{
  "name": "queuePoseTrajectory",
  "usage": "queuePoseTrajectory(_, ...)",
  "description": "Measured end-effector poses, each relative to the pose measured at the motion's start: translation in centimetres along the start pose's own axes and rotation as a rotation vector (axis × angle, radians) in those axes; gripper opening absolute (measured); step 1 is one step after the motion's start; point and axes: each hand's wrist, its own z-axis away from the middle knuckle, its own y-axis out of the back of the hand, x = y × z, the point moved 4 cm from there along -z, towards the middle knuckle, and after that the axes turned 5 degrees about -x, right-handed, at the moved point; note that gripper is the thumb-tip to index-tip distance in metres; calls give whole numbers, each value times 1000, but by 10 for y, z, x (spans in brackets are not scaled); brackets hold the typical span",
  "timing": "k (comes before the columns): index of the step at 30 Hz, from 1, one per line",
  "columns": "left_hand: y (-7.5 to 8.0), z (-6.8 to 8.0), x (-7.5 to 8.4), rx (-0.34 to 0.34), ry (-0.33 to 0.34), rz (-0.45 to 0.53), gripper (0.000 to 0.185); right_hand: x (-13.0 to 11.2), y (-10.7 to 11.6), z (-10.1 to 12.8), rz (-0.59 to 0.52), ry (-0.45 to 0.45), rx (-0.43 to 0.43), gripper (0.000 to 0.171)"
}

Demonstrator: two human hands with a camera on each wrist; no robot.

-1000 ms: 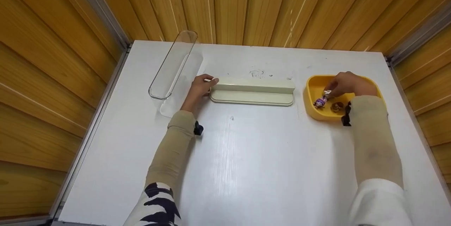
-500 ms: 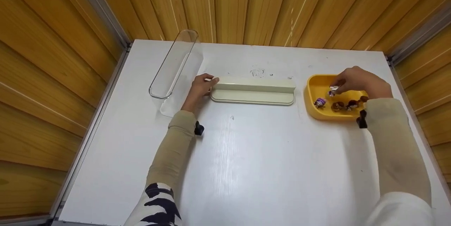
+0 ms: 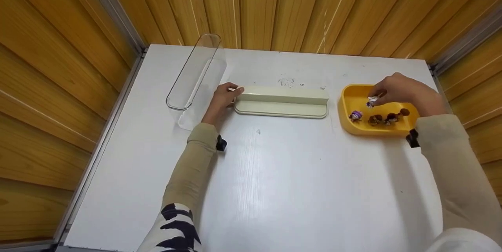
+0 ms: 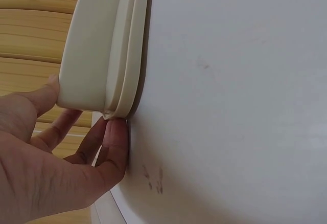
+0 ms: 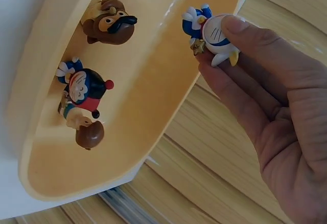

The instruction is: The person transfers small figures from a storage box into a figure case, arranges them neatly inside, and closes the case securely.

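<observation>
My right hand (image 3: 403,88) pinches a small blue-and-white cat figurine (image 5: 214,35) between thumb and fingers, over the back of a yellow bin (image 3: 355,130). Inside the bin lie several more figurines: one with a purple-striped hat (image 3: 356,115), a brown-headed one (image 5: 110,22), one in a black-and-red jester hat (image 5: 86,87) and a brown-haired one (image 5: 88,127). My left hand (image 3: 223,97) grips the left end of a long cream stepped display stand (image 3: 280,108). In the left wrist view its thumb meets the stand's upper corner, and fingertips (image 4: 116,132) press at the lower edge.
A long clear plastic cover (image 3: 188,79) stands at the back left of the white table (image 3: 290,181), left of my left hand. Wood-patterned panels (image 3: 259,8) enclose the table at the back and sides.
My right hand has lifted the cat figurine slightly, and its forearm has swung right, uncovering more figurines in the bin. The left hand and the stand stay put.
</observation>
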Motion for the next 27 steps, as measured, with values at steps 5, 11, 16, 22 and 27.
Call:
queuePoseTrajectory(5,1,0,0,1,-6,-6,40,-11,2,4,21,26,12,33)
queuePoseTrajectory(11,1,-1,-1,-2,-5,-10,39,-19,3,8,42,50,28,32)
queuePoseTrajectory(16,1,-1,-1,-4,-21,-8,39,-27,3,9,67,68,36,31)
queuePoseTrajectory(22,1,0,-1,-10,-41,20,39,-37,2,11,96,83,54,30)
queuePoseTrajectory(27,1,1,-1,-3,-34,9,39,-49,-1,12,97,89,54,32)
